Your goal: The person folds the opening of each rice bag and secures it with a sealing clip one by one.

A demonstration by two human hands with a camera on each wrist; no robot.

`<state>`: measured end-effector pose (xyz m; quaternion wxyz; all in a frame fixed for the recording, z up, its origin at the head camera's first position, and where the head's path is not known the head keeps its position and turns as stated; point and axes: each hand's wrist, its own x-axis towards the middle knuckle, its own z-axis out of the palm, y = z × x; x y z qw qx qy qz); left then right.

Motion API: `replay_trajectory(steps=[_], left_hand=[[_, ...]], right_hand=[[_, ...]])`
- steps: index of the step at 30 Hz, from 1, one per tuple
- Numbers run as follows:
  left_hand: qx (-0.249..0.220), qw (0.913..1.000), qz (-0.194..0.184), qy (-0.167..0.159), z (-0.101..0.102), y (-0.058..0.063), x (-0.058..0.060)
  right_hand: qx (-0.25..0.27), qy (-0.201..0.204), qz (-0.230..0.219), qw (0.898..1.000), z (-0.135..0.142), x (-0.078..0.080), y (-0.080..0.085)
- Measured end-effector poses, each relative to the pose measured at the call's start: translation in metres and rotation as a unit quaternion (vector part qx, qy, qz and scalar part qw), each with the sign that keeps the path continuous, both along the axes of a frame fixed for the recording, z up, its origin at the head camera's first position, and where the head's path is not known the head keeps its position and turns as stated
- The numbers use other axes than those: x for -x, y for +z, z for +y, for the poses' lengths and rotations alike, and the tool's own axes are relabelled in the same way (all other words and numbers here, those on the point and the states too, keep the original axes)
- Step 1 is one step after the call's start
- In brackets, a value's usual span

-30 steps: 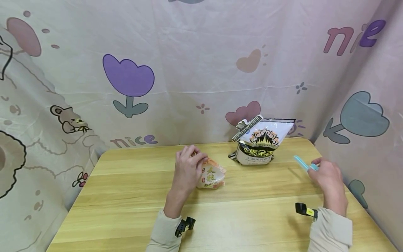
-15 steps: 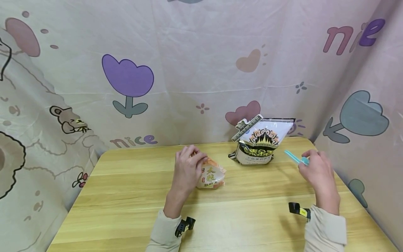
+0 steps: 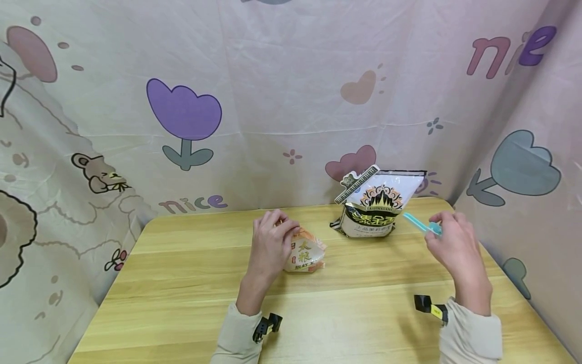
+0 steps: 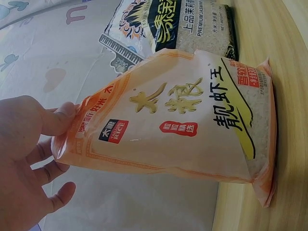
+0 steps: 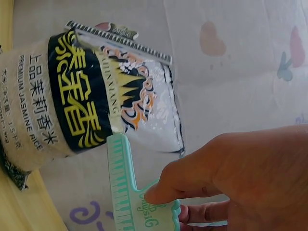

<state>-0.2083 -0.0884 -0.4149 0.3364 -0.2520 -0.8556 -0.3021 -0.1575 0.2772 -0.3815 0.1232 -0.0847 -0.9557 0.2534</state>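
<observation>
My left hand [image 3: 272, 243] pinches the gathered top of a small orange-and-white rice bag [image 4: 159, 113], which stands on the table with its lower end on the wood. In the left wrist view, thumb and fingers close on the bag's top edge. To the right, my right hand [image 3: 454, 245] holds a teal bag clip [image 5: 120, 178] with a piano-key pattern by its handle, up off the table. The clip's long bar points toward a larger jasmine rice bag [image 3: 375, 215] and overlaps it in the right wrist view.
A black-and-white piano-key clip [image 3: 357, 185] sits on the upper left corner of the jasmine rice bag. Behind the wooden table [image 3: 191, 293] hangs a printed curtain [image 3: 273, 101], which also closes in both sides.
My right hand has moved left with the teal clip, bringing it nearer the jasmine rice bag. My left hand and the orange bag stay put.
</observation>
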Motion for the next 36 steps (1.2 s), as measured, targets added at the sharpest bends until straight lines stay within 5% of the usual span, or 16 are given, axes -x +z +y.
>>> replay_trajectory(steps=[36], left_hand=[[-0.007,0.9999,-0.012,-0.009,-0.001,0.0,-0.001]], right_hand=[[-0.014,0.074,0.09,0.993,-0.046,0.005,0.006]])
